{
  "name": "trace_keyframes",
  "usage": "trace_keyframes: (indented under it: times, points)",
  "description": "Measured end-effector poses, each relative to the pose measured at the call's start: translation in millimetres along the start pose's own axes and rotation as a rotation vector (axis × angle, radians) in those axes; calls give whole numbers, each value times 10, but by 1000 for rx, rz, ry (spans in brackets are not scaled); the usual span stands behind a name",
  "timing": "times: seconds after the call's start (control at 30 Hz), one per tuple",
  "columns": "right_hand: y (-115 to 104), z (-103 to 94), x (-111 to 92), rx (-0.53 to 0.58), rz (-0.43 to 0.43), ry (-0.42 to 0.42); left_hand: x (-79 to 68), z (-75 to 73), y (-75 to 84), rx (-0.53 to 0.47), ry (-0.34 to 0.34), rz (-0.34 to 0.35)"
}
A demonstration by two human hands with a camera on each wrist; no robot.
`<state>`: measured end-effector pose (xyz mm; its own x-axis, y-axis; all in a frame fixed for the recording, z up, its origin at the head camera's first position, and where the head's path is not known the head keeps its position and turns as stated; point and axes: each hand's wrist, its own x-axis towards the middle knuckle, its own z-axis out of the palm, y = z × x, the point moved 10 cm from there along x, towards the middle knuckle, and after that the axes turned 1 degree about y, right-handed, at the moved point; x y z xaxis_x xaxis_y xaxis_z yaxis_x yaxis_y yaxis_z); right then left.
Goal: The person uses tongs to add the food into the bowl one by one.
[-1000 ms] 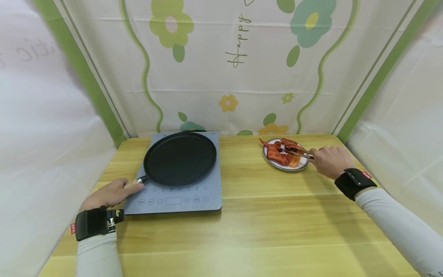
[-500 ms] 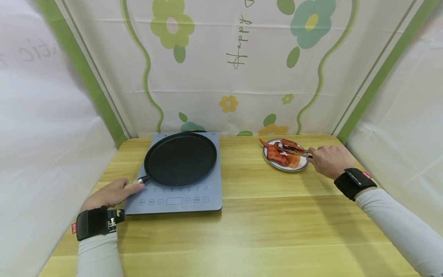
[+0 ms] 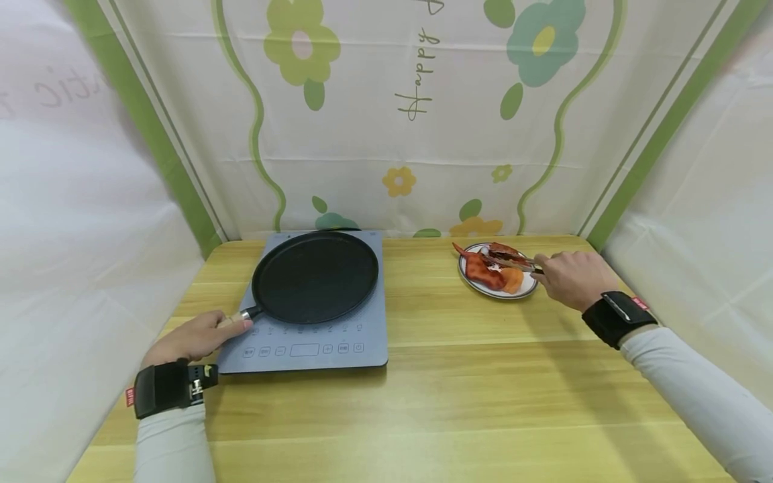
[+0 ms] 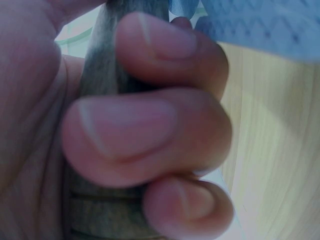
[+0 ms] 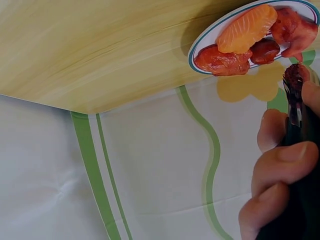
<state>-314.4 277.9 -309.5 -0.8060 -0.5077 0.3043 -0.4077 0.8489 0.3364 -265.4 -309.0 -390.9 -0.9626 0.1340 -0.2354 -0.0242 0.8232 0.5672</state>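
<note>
My left hand (image 3: 196,334) grips the handle (image 4: 112,212) of a flat black frying pan (image 3: 315,276), its fingers curled round it in the left wrist view. The pan rests on a grey induction cooktop (image 3: 362,315). At the right, my right hand (image 3: 570,276) holds metal tongs (image 3: 516,263) with a dark grip (image 5: 300,205). Their tips reach over a white, dark-rimmed plate (image 3: 477,288). On it lie a glossy red-brown meat piece (image 3: 482,272), an orange salmon-like slice (image 5: 248,30) and other reddish pieces (image 5: 222,61). Whether the tips pinch any food, I cannot tell.
A wooden table (image 3: 423,402) carries everything. White cloth walls surround it on the sides and back; the back cloth (image 3: 362,121) has printed flowers and stands right behind the cooktop and plate.
The tongs and right hand have shifted slightly to the left over the plate, and more of the orange slice shows. My left hand and the pan stay in place.
</note>
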Motion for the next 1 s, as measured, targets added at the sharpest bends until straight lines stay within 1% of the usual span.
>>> trace_keyframes:
  times: [0.13, 0.4, 0.57, 0.67, 0.8, 0.93, 1.0]
  points:
    - [-30, -19, 1, -12, -15, 3, 6, 15, 1, 12, 1, -3]
    - [-20, -57, 47, -25, -18, 5, 27, 13, -8, 43, 5, -19]
    - [-122, -52, 82, -16, -28, -2, 0, 13, -20, 19, 3, -3]
    - [-179, -76, 112, -13, -33, -6, -9, 11, -23, 5, 4, -10]
    - [-240, -124, 167, 1, -39, -1, -13, 8, -22, 16, 6, -17]
    - [-296, -171, 213, 16, -47, 2, -10, 11, -10, 25, 5, -10]
    - [-322, -196, 227, 26, -51, 4, -1, 13, -9, 15, 2, -15]
